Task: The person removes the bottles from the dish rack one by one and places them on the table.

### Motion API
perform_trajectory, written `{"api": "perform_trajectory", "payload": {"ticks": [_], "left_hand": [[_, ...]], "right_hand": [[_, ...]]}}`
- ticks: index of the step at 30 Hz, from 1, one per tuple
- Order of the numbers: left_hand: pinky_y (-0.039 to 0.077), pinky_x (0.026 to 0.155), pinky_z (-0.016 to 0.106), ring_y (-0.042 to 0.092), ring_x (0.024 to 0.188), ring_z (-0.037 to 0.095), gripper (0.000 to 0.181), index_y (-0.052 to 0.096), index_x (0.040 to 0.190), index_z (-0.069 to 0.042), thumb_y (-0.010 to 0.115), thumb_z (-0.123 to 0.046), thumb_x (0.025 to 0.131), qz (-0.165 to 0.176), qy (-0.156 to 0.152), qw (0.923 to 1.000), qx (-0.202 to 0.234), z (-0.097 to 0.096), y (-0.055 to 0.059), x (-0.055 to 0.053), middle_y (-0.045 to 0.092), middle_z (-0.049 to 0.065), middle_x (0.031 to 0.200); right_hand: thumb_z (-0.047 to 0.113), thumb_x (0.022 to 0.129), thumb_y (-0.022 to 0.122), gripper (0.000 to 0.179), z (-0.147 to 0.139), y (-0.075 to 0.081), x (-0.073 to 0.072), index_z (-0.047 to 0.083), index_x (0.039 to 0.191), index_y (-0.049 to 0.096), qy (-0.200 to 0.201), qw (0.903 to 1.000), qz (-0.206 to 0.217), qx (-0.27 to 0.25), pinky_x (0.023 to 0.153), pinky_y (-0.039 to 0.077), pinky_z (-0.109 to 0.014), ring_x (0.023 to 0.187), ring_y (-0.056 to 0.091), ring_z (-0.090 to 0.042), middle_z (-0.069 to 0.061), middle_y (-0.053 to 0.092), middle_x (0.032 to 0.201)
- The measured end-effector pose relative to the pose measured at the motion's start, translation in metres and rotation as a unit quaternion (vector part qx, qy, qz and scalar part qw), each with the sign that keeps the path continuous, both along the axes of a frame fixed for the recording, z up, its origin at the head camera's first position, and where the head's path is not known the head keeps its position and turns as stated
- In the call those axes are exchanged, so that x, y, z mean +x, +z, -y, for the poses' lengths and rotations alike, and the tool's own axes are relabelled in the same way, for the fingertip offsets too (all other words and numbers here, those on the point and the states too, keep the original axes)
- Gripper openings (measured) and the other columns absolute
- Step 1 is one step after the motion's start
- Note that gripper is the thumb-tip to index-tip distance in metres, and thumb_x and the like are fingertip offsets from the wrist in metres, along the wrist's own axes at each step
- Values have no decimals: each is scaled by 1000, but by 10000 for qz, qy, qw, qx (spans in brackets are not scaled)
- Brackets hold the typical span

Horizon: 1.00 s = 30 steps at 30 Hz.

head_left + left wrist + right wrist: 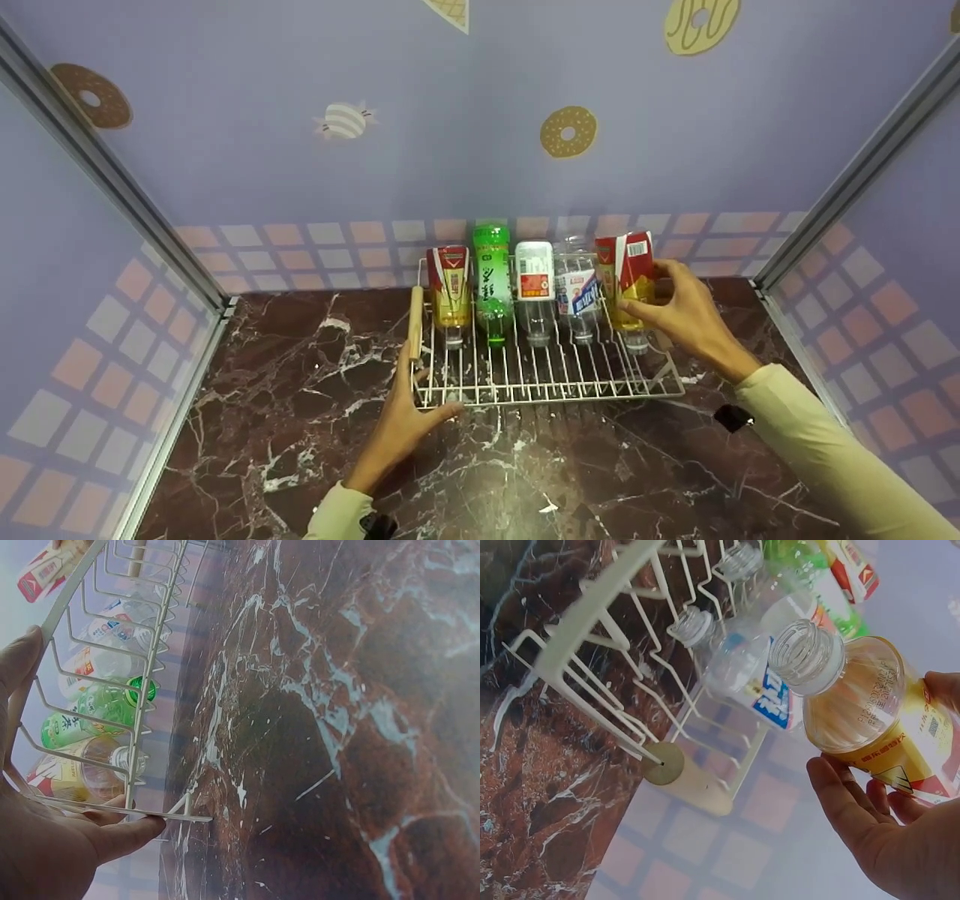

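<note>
My left hand [405, 416] grips the front left corner of a white wire rack [551, 391], near its wooden handle [415, 322]. In the left wrist view, the fingers of that hand [60, 844] wrap the rack's end. At the rack's right end, my right hand [694, 319] holds a clear plastic bottle [628, 285] with a red and yellow label, its open neck pointing down. Beside it stand an upside-down clear bottle [579, 294] with a blue and white label, a white-labelled clear bottle [535, 281], a green bottle [492, 285] and another red-and-yellow-labelled bottle [450, 289].
The rack stands on a dark red marbled tabletop [300, 420]. Behind it rises a purple wall [450, 165] printed with donuts and pink and white squares. Side panels [75, 337] close in the left and right.
</note>
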<state>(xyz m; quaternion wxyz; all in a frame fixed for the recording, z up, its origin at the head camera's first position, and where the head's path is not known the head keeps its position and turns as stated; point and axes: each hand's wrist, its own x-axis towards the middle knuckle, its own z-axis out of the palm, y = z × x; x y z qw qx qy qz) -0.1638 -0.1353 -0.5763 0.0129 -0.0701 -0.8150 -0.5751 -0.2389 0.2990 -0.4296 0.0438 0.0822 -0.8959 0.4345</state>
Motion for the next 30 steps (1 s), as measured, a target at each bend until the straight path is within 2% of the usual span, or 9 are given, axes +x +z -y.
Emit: {"api": "perform_trajectory", "payload": {"ticks": [3, 8, 14, 18, 21, 26, 30], "left_hand": [[45, 115, 75, 44, 156, 47, 137, -4, 178, -19, 97, -32, 86, 18, 2, 10000, 55, 0, 1, 0, 3, 28, 181], [53, 109, 71, 43, 155, 48, 137, -3, 178, -20, 97, -32, 86, 69, 45, 9998, 153, 0, 0, 1, 12, 31, 179], [58, 105, 66, 43, 155, 48, 138, -3, 178, -21, 98, -37, 84, 65, 40, 9998, 199, 0, -2, 1, 12, 31, 179], [63, 100, 61, 44, 154, 51, 138, -2, 178, -19, 98, -32, 84, -43, -2, 9996, 289, 0, -3, -1, 6, 30, 181], [65, 96, 57, 44, 153, 52, 139, -1, 178, -18, 99, -30, 83, -94, -16, 9993, 369, 0, -2, -1, 5, 29, 181], [65, 97, 57, 45, 153, 51, 139, -1, 178, -19, 99, -33, 83, -56, 19, 9995, 324, 0, -1, 0, 6, 30, 181], [63, 99, 61, 45, 153, 50, 137, -1, 178, -19, 98, -28, 85, -43, 33, 9996, 274, 0, 0, 0, 6, 30, 181]], "right_hand": [[29, 95, 90, 85, 1, 1, 10, -7, 158, 45, 59, 9999, -119, 73, 100, 63, -58, 115, 69, -41, -27, 64, 136], [23, 95, 90, 84, 4, 1, 26, -7, 159, 45, 241, 9995, -176, 55, 100, 64, -56, 119, 68, -42, -28, 62, 142], [21, 93, 91, 80, 12, -3, 41, -4, 156, 49, 377, 9990, -138, -181, 89, 68, -39, 114, 73, -41, -24, 62, 143], [19, 92, 92, 78, 18, -6, 50, -3, 155, 51, 441, 9985, -72, -308, 95, 67, -45, 119, 71, -43, -23, 62, 142], [20, 91, 93, 78, 22, -7, 56, -2, 154, 53, 480, 9986, -148, -181, 97, 67, -50, 119, 71, -42, -23, 62, 143], [21, 88, 95, 78, 28, -10, 61, -2, 151, 56, 579, 9977, -342, 95, 89, 67, -41, 108, 74, -35, -21, 66, 140], [20, 87, 96, 76, 32, -13, 65, -3, 149, 57, 761, 9966, -316, 3, 88, 68, -37, 106, 75, -33, -21, 68, 136]]}}
